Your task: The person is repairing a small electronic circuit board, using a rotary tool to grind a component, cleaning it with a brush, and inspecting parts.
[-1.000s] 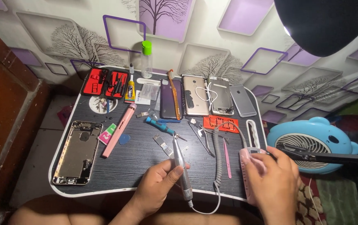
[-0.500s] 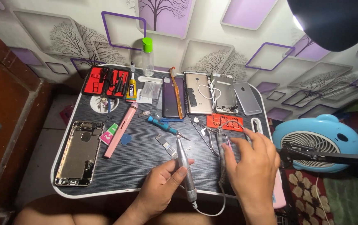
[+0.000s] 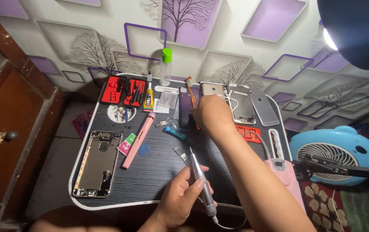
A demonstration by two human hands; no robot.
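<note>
Left hand (image 3: 180, 199) sat at the near edge of the desk (image 3: 158, 172), fingers wrapped around a slim silver pen-shaped rotary tool (image 3: 199, 180). Tool's long axis ran from the near edge up and slightly left, tip pointing toward the desk's middle; a cord trailed off its rear end past the near edge.

Right hand (image 3: 210, 114) reached across the desk toward the far edge, forearm crossing diagonally from the near right corner. Seen from the back, knuckles up; fingers curled downward over the spot, but whether they gripped anything could not be told. It covered the ground between a dark phone (image 3: 185, 103) and a gold-backed phone (image 3: 212, 89), with an orange-handled toothbrush (image 3: 190, 88) showing just beyond it. The right hand was much the nearer to that far row; the left stayed well apart from it.

A blue-handled screwdriver (image 3: 176, 134) lay just near-side of the right hand, long axis running left to right, with the rotary tool's tip pointing between it and a small loose part (image 3: 181, 152).

Containers: an open red tool case (image 3: 123, 91) at the far left corner held dark tweezers and picks in its slots. A clear bottle with green cap (image 3: 165, 68) stood upright at the far edge, contents not discernible. A stripped phone housing (image 3: 96, 163) lay open-side up near the left edge, long axis near to far.
</note>
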